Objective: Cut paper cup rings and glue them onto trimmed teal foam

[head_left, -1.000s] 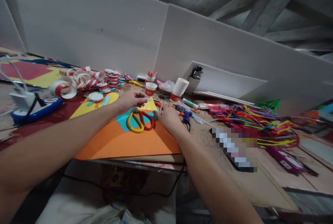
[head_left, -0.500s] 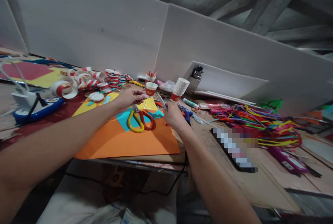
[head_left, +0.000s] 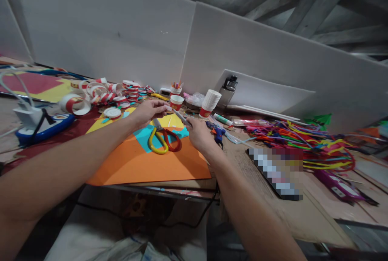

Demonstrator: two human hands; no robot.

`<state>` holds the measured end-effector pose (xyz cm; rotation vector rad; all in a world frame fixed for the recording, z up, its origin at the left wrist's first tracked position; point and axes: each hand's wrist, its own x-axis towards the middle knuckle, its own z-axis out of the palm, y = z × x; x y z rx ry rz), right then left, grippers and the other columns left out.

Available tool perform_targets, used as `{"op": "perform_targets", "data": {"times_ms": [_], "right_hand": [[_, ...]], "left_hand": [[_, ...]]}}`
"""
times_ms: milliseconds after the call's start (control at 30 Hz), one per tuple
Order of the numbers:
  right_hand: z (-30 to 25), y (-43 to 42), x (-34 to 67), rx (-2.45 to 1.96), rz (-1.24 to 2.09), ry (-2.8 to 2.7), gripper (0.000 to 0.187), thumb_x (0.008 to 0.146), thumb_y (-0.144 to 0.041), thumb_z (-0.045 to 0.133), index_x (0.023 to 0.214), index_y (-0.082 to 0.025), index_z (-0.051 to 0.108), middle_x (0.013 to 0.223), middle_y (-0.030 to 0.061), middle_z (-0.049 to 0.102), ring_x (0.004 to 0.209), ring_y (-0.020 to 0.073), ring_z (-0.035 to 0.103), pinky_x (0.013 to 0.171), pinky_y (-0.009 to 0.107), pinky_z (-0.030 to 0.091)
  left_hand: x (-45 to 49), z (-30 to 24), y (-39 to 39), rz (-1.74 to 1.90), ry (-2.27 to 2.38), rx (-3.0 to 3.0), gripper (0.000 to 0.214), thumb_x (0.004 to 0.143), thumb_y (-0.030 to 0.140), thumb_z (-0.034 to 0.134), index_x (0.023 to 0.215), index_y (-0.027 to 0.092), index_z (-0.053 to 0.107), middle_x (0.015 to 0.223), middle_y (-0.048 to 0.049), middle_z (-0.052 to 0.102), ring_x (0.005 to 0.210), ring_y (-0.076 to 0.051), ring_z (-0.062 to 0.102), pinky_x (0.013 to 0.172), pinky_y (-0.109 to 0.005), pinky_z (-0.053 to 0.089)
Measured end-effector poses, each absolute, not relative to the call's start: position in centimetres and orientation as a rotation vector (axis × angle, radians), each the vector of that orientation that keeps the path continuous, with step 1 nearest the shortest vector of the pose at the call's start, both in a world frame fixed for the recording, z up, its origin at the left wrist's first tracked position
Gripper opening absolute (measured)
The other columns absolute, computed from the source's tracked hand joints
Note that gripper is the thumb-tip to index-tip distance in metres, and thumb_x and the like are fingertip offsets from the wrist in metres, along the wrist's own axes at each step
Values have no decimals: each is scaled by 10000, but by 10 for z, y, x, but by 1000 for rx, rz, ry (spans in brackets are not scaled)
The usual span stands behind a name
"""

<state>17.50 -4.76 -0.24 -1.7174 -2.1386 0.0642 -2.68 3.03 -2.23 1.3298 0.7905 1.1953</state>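
We hold a thin pale stick [head_left: 179,116] between both hands, just above the middle of the counter [head_left: 239,164]. Our left hand [head_left: 150,112] pinches its far end between fingertips. Our right hand [head_left: 198,134] is closed round the near end.

We judge the stick light, smooth and a little bendy, so it could slip from a loose pinch or bow if pressed in the middle. A hold close to each end, as now, looks the surest.

Directly under it lie the scissors [head_left: 165,139], blades pointing towards the back edge, on an orange sheet [head_left: 145,166] that reaches the near edge.

Room is tight. A blue glue gun [head_left: 216,133] sits just beside our right hand. A stack of paper cups [head_left: 209,103] stands behind it, and a tangle of pipe cleaners [head_left: 306,145] fills the right side. Cut cup rings [head_left: 91,93] crowd the back left. The bare stretch of orange sheet between the scissors and the near edge is the best open ground.
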Motion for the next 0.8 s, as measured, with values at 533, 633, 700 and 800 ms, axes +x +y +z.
{"op": "perform_targets", "data": {"times_ms": [533,633,700,800], "right_hand": [[2,-52,171,-1737,10,-2221,222,921,-145,439,912,-148,661,942,83,677,857,189,531,727,271,315],[2,-51,171,-1698,-20,-2233,243,921,-131,427,884,-139,667,933,82,687,845,181,540,714,267,312],[1,-49,172,-1679,-28,-2232,248,913,-115,427,858,-136,667,917,78,690,815,171,543,697,262,310],[-1,-47,173,-1632,-25,-2220,237,902,-112,443,833,-141,668,884,63,688,765,158,537,669,257,307]], "left_hand": [[-23,-14,19,1129,860,1607,288,685,333,758,875,129,685,734,-24,655,625,-101,574,620,-244,464],[-24,-13,18,1124,850,1617,270,683,328,755,848,126,683,715,-23,647,610,-102,575,605,-242,457],[-24,-11,17,1114,846,1647,252,688,327,749,826,126,687,688,-20,635,605,-104,572,594,-240,450],[-25,-8,15,1097,839,1674,243,692,331,746,812,128,690,665,-16,625,596,-105,566,580,-235,444]]}}
